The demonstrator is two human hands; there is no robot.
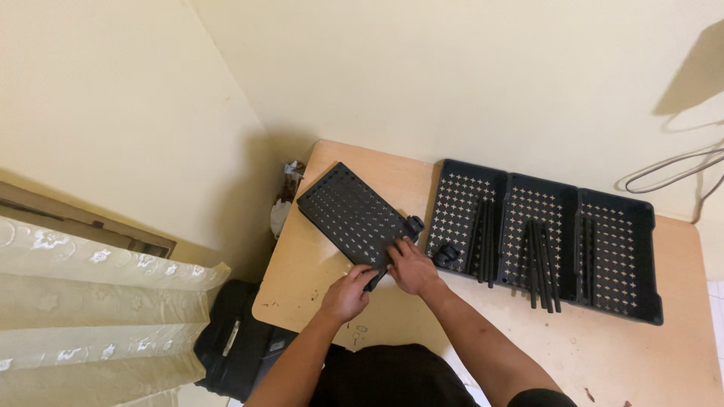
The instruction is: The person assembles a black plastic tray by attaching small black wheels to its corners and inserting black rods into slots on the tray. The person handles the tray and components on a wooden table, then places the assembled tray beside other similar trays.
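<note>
I'm gripping a flat black plastic panel [353, 215] with both hands; it's rectangular, punched all over with small cross-shaped holes, and lying tilted on the table just ahead of my knuckles. My left hand [348, 294] is curling closed around its near corner, and my right hand [412, 267] is pressing down on its near edge, fingers bent, close beside a small black clip [414, 224] on that edge. To the right of my right hand I'm counting three black trays [543, 240] side by side, touching, with the same perforated floors and raised rims. Slim black rods [540, 264] are lying in them; they overlap too much for an exact count. A little black connector [447, 254] is sitting in the nearest tray. Everything is resting on a smooth pale wooden table [648, 354] pushed into a corner of cream walls. Left of my left hand, a lace curtain [90, 301] is hanging, and a black bag [237, 343] is sitting on the floor.
</note>
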